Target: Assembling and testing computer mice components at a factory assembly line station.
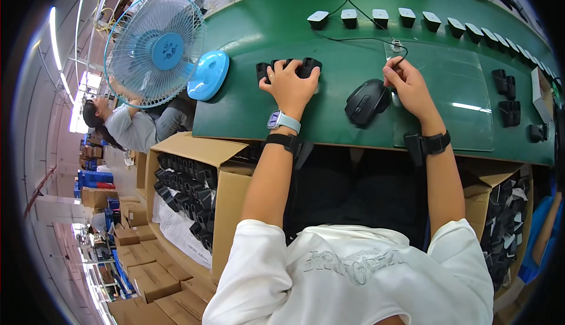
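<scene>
My left hand [292, 89], with a pale-strapped watch on its wrist, spreads its fingers over a short row of small black plastic parts [310, 66] and grips them on the green table. To its right, my right hand [409, 86] is closed, thumb and forefinger together on a thin black cable [376, 37]. The cable leads to a black computer mouse [367, 102] that sits just left of that hand. What else its curled fingers may cover is hidden.
Black blocks with white tops [380, 16] curve along the table's [265, 30] far side. A clear sheet [456, 95] lies under the right hand; black parts [509, 113] stand beyond it. A blue fan [209, 75] stands left. Cartons [235, 207] of black parts flank me. Another person [135, 128] sits left.
</scene>
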A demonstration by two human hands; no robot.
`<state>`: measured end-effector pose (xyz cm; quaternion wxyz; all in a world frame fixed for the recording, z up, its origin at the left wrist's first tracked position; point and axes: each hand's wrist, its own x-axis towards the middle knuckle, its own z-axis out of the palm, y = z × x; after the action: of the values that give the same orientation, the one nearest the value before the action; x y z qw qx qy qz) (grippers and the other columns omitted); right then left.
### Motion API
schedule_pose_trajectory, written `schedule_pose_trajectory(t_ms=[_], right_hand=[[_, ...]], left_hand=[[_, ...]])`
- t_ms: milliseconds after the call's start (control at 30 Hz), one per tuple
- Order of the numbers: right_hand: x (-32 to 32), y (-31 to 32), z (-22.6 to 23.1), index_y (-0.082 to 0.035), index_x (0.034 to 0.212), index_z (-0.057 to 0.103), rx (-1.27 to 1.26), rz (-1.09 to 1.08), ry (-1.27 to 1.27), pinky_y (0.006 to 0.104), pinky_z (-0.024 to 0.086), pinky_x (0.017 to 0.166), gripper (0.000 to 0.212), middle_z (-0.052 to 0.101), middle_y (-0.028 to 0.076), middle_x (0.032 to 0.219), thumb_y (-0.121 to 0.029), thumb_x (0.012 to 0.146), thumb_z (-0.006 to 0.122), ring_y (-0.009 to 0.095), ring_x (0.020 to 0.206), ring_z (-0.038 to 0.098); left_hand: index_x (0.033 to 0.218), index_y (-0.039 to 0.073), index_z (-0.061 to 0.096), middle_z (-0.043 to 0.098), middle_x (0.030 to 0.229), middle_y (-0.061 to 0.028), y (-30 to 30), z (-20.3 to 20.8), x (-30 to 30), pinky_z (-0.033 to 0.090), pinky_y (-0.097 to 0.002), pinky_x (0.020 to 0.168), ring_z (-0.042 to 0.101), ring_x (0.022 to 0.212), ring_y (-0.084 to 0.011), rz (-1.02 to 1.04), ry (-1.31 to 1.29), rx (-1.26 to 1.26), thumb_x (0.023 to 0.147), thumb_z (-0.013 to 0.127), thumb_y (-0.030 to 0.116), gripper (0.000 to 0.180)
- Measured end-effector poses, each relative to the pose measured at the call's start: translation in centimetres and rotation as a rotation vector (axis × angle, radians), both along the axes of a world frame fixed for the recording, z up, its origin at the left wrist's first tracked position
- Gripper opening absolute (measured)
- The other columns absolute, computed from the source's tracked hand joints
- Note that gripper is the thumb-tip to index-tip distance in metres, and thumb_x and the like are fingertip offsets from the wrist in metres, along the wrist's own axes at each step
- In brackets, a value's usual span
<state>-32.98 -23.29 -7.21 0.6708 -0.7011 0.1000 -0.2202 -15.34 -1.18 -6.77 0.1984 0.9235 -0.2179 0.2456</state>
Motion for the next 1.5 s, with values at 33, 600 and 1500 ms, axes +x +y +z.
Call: schedule_pose_trajectory(t_ms=[33, 600, 1500], right_hand=[[0.1, 0.0, 0.0, -0.002, 0.1, 0.06, 0.0, 0.0, -0.007, 0.0254, 0.05, 0.073, 0.014, 0.062, 0.001, 0.079, -0.016, 0.101, 0.062, 0.01, 0.075, 0.059], [1.1, -5.1, -4.9, -0.006, 0.113, 0.062, -0.068, 0.063, 0.015, 0.0212, 0.042, 0.078, 0.018, 0.056, -0.003, 0.092, -0.022, 0.106, 0.057, 0.007, 0.084, 0.052], [-0.4, -0.3, -0.5, -0.006, 0.111, 0.065, -0.318, -0.171, 0.059, 0.0249, 0.041, 0.072, 0.019, 0.054, -0.002, 0.083, -0.022, 0.105, 0.057, 0.008, 0.077, 0.05]], left_hand=[[0.096, 0.014, 0.078, 0.064, 0.12, -0.0111, 0.1, 0.2, 0.4, 0.028, -0.0524, 0.102, 0.055, 0.119, -0.0337, -0.058, 0.041, -0.032, 0.072, 0.078, 0.052, 0.044], [0.098, 0.007, 0.077, 0.069, 0.113, -0.0166, 18.7, 16.0, -7.4, 0.037, -0.0464, 0.099, 0.062, 0.11, -0.0327, -0.373, -0.265, -0.278, 0.061, 0.088, 0.043, 0.052], [0.108, 0.004, 0.07, 0.07, 0.111, -0.0121, 41.6, 17.2, -6.9, 0.051, -0.0371, 0.092, 0.066, 0.104, -0.0304, -0.087, 0.3, 0.172, 0.079, 0.075, 0.007, 0.029]])
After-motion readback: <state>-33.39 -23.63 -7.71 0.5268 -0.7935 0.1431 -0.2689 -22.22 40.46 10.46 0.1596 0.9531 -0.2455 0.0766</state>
